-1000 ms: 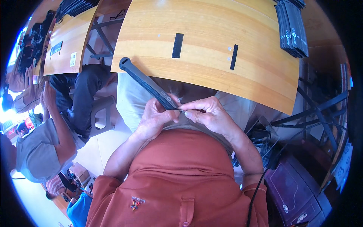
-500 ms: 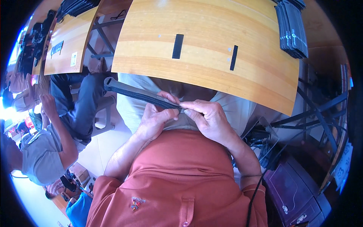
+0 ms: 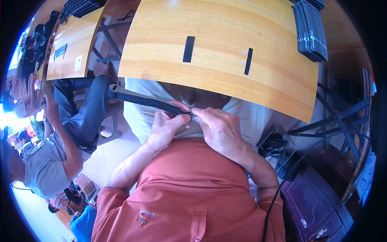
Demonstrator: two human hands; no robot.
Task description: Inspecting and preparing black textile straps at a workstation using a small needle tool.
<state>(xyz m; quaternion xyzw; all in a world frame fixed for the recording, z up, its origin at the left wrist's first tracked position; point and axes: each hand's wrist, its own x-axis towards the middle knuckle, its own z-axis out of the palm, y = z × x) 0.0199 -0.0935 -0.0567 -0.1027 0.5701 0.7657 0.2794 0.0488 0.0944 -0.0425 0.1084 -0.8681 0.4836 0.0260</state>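
Observation:
A bundle of dark, flat straps [image 3: 139, 97] hangs over my lap, below the table's near edge. Its far-left end is rounded and has a slot. My left hand [image 3: 165, 128] is closed round the bundle's right part, thumb on the near side and fingertips showing on the far side. At the right end of the bundle, my right hand [image 3: 221, 128] pinches with thumb and index finger, touching the left fingertips. The strap ends between the fingers are mostly hidden.
On the wooden table [image 3: 161, 60] two black strips, a wider one [image 3: 188, 49] and a narrower one [image 3: 248, 61], lie apart. A stack of dark straps [image 3: 311, 34] overhangs its right edge. At left a person [image 3: 48, 165] sits by another table [image 3: 72, 52]. A cable [image 3: 296, 167] runs along my right side.
My right hand has turned, its fingers bending more over the strap ends. The bundle's left end has moved slightly down and left, and its right part now curves more.

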